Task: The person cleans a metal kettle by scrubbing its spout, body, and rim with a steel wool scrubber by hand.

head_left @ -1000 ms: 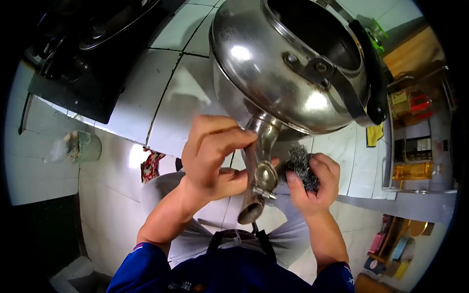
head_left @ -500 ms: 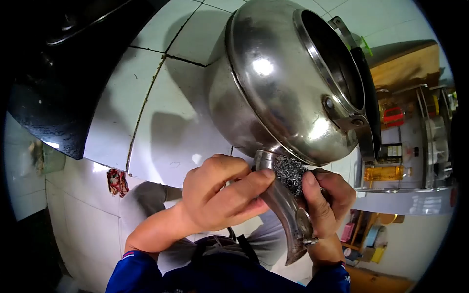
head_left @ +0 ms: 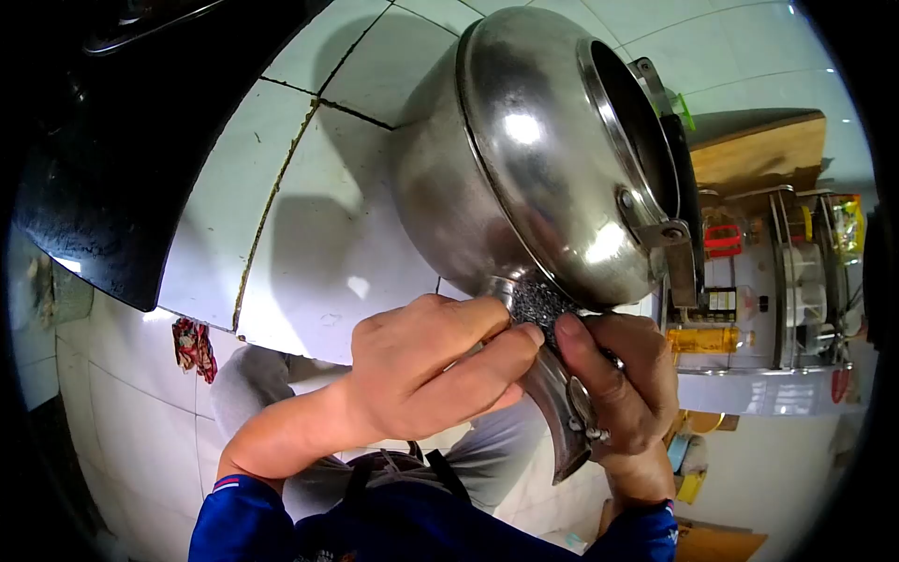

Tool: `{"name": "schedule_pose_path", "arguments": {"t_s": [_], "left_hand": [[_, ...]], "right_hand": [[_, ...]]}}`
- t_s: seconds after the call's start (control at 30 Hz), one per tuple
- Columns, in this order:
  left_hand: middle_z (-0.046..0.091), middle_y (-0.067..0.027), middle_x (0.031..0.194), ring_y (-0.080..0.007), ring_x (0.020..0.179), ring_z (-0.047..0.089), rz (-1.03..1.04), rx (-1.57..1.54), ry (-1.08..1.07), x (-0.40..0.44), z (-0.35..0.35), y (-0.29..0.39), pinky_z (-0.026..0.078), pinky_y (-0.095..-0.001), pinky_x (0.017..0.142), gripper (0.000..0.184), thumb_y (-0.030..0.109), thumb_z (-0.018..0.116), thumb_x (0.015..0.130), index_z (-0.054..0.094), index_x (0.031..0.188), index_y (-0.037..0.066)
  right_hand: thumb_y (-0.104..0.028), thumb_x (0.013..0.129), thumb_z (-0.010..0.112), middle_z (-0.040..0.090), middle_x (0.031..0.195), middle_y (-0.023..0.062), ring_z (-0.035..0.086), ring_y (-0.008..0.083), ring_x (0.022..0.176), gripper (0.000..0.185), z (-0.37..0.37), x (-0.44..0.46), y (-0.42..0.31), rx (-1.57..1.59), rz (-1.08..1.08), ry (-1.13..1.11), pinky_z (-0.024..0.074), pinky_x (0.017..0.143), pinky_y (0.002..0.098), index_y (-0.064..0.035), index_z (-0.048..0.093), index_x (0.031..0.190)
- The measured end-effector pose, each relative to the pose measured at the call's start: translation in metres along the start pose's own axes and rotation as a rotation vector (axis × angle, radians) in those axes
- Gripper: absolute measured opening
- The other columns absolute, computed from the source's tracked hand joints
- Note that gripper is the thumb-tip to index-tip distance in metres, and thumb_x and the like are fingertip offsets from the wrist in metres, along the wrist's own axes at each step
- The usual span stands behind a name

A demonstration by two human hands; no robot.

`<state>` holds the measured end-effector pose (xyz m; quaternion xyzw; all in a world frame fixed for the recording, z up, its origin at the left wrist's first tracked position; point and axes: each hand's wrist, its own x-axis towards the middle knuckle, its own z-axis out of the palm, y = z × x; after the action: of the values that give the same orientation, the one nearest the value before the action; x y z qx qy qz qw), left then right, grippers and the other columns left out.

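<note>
A shiny metal kettle (head_left: 524, 159) lies tilted on the white tiled counter (head_left: 309, 253), its round opening facing right and its spout (head_left: 554, 412) pointing down toward me. My left hand (head_left: 435, 367) is closed round the upper part of the spout. In my right hand (head_left: 623, 379) is a dark steel wool pad (head_left: 540, 307), pressed where the spout meets the kettle body. The fingers of both hands nearly meet over the spout. The black handle (head_left: 682, 173) hangs at the kettle's right side.
A black glossy stove surface (head_left: 112, 140) fills the upper left. On the right, a rack (head_left: 782, 281) holds a bottle of yellow liquid (head_left: 702, 340) and other items. A wooden board (head_left: 758, 155) leans behind it. A patterned cloth (head_left: 194, 349) shows beyond the counter's edge.
From one second ago, the kettle has turned so its opening faces more to the right. The steel wool has moved up from beside the spout to its base, and my left hand has closed on the spout.
</note>
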<state>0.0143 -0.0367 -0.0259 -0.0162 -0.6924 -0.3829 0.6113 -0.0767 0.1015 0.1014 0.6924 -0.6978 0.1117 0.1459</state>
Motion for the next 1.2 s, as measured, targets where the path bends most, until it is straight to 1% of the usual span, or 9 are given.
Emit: {"name": "schedule_pose_path", "arguments": {"t_s": [0.13,0.2,0.53,0.7,0.8,0.93,1.03,1.13,1.2], "left_hand": [[0.065,-0.0069,0.091,-0.0175,0.058,0.055,0.012,0.031,0.004,0.007,-0.005,0.002,0.044,-0.0263,0.049,0.028,0.022,0.075,0.076,0.07,0.098,0.006],[0.065,-0.0078,0.086,-0.0213,0.067,0.062,-0.018,0.055,-0.09,0.01,-0.009,0.004,0.049,-0.0292,0.057,0.04,0.026,0.088,0.062,0.072,0.092,0.007],[0.066,-0.0075,0.088,-0.0234,0.069,0.063,0.005,0.008,-0.094,0.008,-0.004,0.006,0.05,-0.0314,0.058,0.035,0.02,0.084,0.064,0.072,0.095,0.009],[0.068,-0.0094,0.092,-0.024,0.074,0.064,-0.092,-0.059,-0.135,0.015,-0.015,0.012,0.05,-0.0316,0.061,0.036,0.01,0.076,0.064,0.071,0.1,0.009],[0.069,-0.011,0.097,-0.0251,0.077,0.065,-0.131,-0.128,-0.191,0.02,-0.025,0.008,0.052,-0.0331,0.065,0.036,0.007,0.072,0.067,0.071,0.102,0.008],[0.07,-0.0099,0.099,-0.0291,0.091,0.066,-0.064,0.233,-0.006,0.044,-0.027,-0.007,0.051,-0.038,0.084,0.035,0.01,0.069,0.07,0.07,0.105,0.006],[0.071,-0.0111,0.096,-0.0316,0.094,0.065,-0.012,0.246,-0.012,0.082,-0.026,-0.008,0.049,-0.0378,0.087,0.029,0.025,0.068,0.086,0.069,0.106,0.004],[0.066,-0.0185,0.108,-0.0332,0.102,0.059,-0.024,0.202,-0.356,0.124,-0.023,-0.019,0.046,-0.0439,0.09,0.033,0.027,0.049,0.1,0.065,0.105,-0.001],[0.065,-0.0216,0.114,-0.0383,0.113,0.057,0.166,0.29,-0.391,0.144,-0.009,-0.031,0.044,-0.0466,0.097,0.035,0.027,0.049,0.1,0.066,0.115,0.001]], "right_hand": [[0.005,0.063,0.078,0.058,0.11,0.0138,0.059,0.0261,0.088,0.063,0.002,-0.007,-0.007,-0.005,0.094,-0.041,0.0512,0.07,0.0327,-0.0008,0.067,0.125],[0.005,0.063,0.078,0.058,0.11,0.0139,0.059,0.0261,0.088,0.063,0.001,-0.013,-0.004,-0.023,0.071,-0.045,0.0512,0.07,0.0326,-0.0003,0.067,0.125],[0.0,0.064,0.081,0.06,0.099,0.0139,0.062,0.0257,0.081,0.054,-0.016,0.008,-0.007,-0.029,0.12,-0.077,0.0525,0.067,0.0316,0.0008,0.069,0.117],[0.004,0.066,0.08,0.063,0.101,0.014,0.063,0.0241,0.083,0.053,-0.035,-0.011,-0.003,-0.121,0.155,0.159,0.0537,0.071,0.0318,-0.0022,0.068,0.117],[0.004,0.065,0.08,0.065,0.098,0.0137,0.065,0.0242,0.083,0.052,-0.032,-0.014,-0.006,-0.099,0.135,0.115,0.0543,0.069,0.0324,-0.0023,0.068,0.115],[0.007,0.064,0.078,0.066,0.1,0.015,0.065,0.0292,0.083,0.045,-0.022,-0.011,0.002,0.015,0.069,0.14,0.0534,0.068,0.0347,-0.0013,0.07,0.108],[0.008,0.061,0.077,0.065,0.103,0.0141,0.063,0.0309,0.082,0.05,-0.008,-0.003,0.007,-0.026,-0.036,0.217,0.0519,0.069,0.0361,-0.0041,0.071,0.109],[0.009,0.062,0.075,0.064,0.104,0.0132,0.061,0.0304,0.081,0.05,-0.003,-0.004,0.008,-0.007,-0.049,0.237,0.0512,0.069,0.0365,-0.0056,0.071,0.109],[0.009,0.062,0.075,0.064,0.103,0.0129,0.061,0.03,0.081,0.05,-0.005,-0.01,0.009,-0.027,-0.034,0.233,0.051,0.069,0.0366,-0.0054,0.07,0.11]]}}
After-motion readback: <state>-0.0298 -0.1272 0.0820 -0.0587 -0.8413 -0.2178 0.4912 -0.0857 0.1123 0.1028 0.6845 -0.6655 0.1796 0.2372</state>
